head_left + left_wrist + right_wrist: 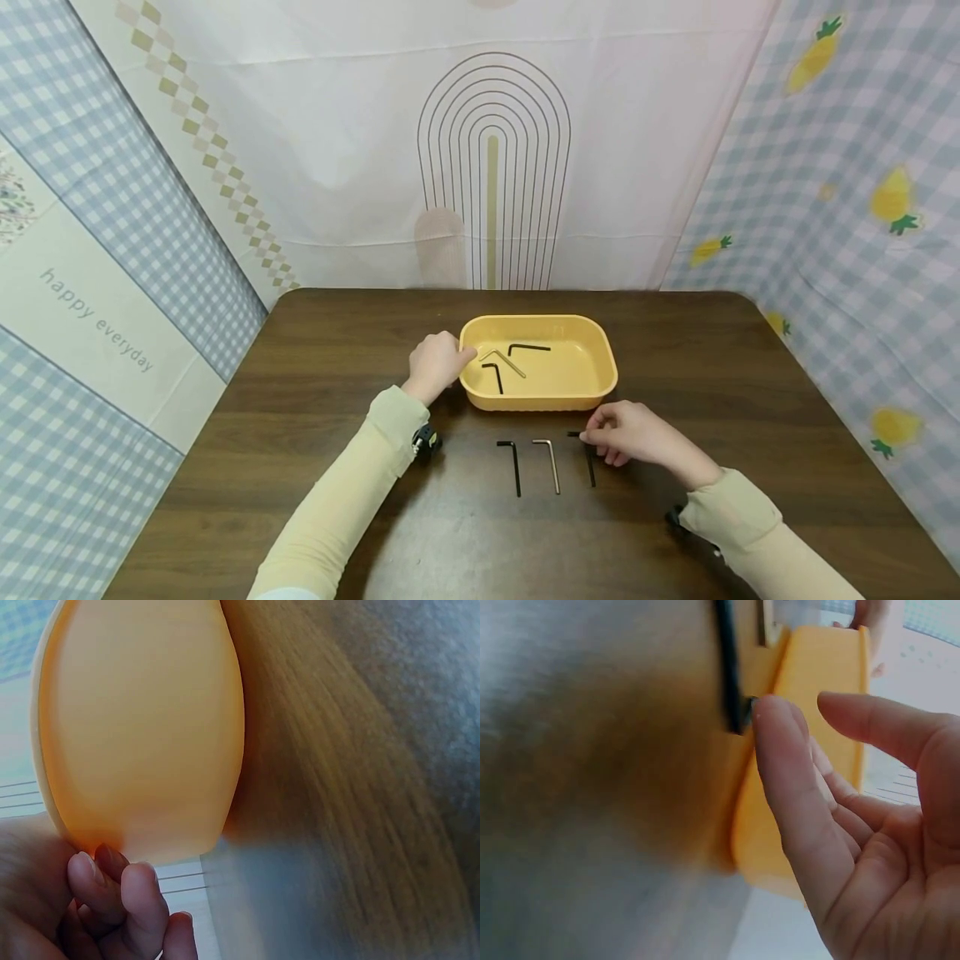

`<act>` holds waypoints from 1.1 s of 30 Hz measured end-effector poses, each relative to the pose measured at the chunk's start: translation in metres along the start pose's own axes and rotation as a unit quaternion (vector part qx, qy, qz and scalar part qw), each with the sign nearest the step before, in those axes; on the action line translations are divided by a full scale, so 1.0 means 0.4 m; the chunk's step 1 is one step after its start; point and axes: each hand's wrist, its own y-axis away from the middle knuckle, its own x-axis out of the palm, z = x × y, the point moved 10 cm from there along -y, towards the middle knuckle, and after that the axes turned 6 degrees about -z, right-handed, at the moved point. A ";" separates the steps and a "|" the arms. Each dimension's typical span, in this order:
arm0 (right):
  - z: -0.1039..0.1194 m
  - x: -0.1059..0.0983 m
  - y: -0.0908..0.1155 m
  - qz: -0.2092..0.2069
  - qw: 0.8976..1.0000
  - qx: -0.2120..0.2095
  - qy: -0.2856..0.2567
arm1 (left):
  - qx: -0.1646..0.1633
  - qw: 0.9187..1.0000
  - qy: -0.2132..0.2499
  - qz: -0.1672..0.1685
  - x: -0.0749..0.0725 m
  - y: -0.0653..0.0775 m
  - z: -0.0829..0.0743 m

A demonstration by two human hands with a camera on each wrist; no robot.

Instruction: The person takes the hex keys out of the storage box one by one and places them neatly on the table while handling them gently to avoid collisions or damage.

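My left hand [435, 367] grips the left end of a yellow plastic tray [555, 403], thumb over its rim; the left wrist view shows curled fingers [142, 900] at the tray's wall [142, 727]. Inside lie a black hex key [529, 347], a brass-coloured hex key [512, 364] and another black hex key [498, 380]. My right hand [626, 432] is at the short end of a black hex key [592, 472] on the table. In the right wrist view its index fingertip [769, 712] touches or nearly touches that key [726, 667], with the thumb held apart.
Left of that key, a brass-coloured hex key [555, 471] and a black hex key [517, 473] lie in a row before the tray on the dark wooden table [360, 342]. A patterned cloth [345, 150] hangs behind the table's back edge.
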 end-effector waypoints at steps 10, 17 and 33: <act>0.092 -0.083 0.007 -0.007 0.998 -0.056 0.012 | -0.003 1.000 -0.010 0.002 -0.001 -0.001 -0.001; 0.153 -0.158 -0.010 -0.027 0.997 -0.073 0.025 | -0.003 1.000 -0.004 0.006 0.003 -0.001 -0.001; 0.282 -0.234 -0.065 -0.045 0.994 -0.096 0.019 | -0.005 1.000 0.002 0.010 0.004 0.000 -0.002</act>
